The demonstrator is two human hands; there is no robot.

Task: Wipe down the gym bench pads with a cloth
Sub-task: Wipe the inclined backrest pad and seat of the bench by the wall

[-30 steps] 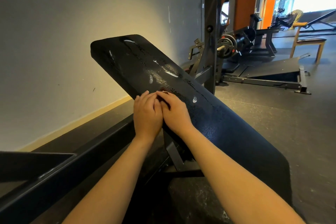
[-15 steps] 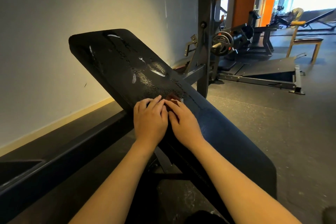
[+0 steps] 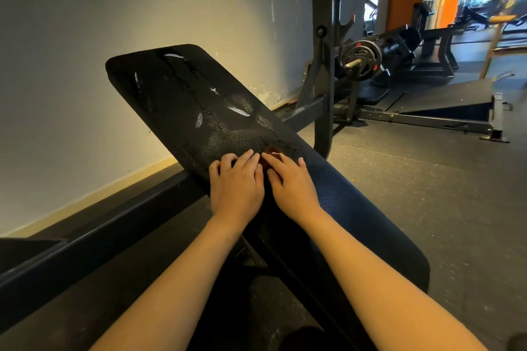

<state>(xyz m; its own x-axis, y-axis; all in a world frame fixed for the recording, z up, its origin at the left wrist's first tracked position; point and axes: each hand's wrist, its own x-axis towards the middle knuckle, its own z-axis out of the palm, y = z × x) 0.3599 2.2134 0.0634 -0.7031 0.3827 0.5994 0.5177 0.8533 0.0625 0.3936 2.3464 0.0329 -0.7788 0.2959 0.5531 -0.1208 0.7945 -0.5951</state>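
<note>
A long black bench pad slopes up and away to the left, with wet streaks and droplets on its upper half. My left hand and my right hand lie side by side, palms down, on the middle of the pad. Their fingers point up the slope and press on a small reddish-brown cloth. Only a bit of the cloth peeks out between the fingertips; the hands cover the rest. The pad below my hands looks matte and dark blue.
A grey wall runs close along the left, with a dark steel beam on the floor beside it. Behind the pad stands a rack upright. A loaded barbell and other machines stand on the rubber floor to the right.
Both hands with the cloth have slid a little way down the pad from the wet streaks. My view has shifted, so the pad sits further left in the frame.
</note>
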